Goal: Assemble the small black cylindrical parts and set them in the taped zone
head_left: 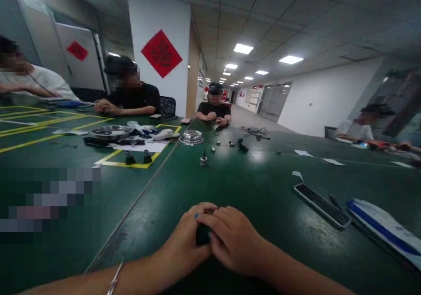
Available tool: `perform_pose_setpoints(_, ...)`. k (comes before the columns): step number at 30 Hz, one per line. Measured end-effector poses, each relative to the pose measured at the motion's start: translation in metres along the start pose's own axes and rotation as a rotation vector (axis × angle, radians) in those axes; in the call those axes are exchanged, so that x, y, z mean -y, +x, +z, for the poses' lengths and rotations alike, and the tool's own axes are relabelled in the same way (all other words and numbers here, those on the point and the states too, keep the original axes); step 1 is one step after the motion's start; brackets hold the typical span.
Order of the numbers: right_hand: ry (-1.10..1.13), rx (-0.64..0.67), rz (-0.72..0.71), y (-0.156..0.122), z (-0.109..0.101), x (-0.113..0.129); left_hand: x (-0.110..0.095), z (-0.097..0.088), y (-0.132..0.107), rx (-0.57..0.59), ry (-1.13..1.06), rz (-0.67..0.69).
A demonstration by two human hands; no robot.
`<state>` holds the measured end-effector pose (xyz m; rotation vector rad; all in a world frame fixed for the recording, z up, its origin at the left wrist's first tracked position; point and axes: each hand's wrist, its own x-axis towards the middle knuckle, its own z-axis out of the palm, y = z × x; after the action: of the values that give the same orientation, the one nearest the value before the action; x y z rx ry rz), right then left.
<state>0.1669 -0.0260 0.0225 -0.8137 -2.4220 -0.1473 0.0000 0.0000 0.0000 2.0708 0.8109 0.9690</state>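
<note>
My left hand (187,235) and my right hand (235,238) meet on the dark green table (256,189) close in front of me. The curled fingers of my right hand lie over the fingertips of my left. Between the left thumb and forefinger a dark gap shows, with no object in it. Blue colour marks two of the right hand's nails, and a thin bracelet (115,278) circles the left wrist. Farther up the table stands a small metal part with a dark pin (204,160). Several small metal and black pieces (242,145) are scattered behind it.
To the right lie a phone (322,205) and a blue-and-white packet (388,224). At the left are a metal bowl (112,131), gloves (164,134), two black parts (130,157) and an upturned metal dish (191,137). Several people sit around the table, one opposite (213,108).
</note>
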Motion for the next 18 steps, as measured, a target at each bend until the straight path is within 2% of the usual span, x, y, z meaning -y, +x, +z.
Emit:
perform_pose_setpoints(5,0.01,0.016,-0.007,-0.001,-0.002,-0.002,-0.005,0.003,0.002,0.085,-0.132,0.004)
perform_pose_setpoints(11,-0.015,0.055,0.018,0.001,-0.003,-0.001,-0.013,-0.001,0.004,0.106,-0.176,-0.033)
perform_pose_setpoints(18,-0.011,0.061,0.036,0.002,-0.001,-0.002,-0.013,0.001,0.003,0.117,-0.215,-0.052)
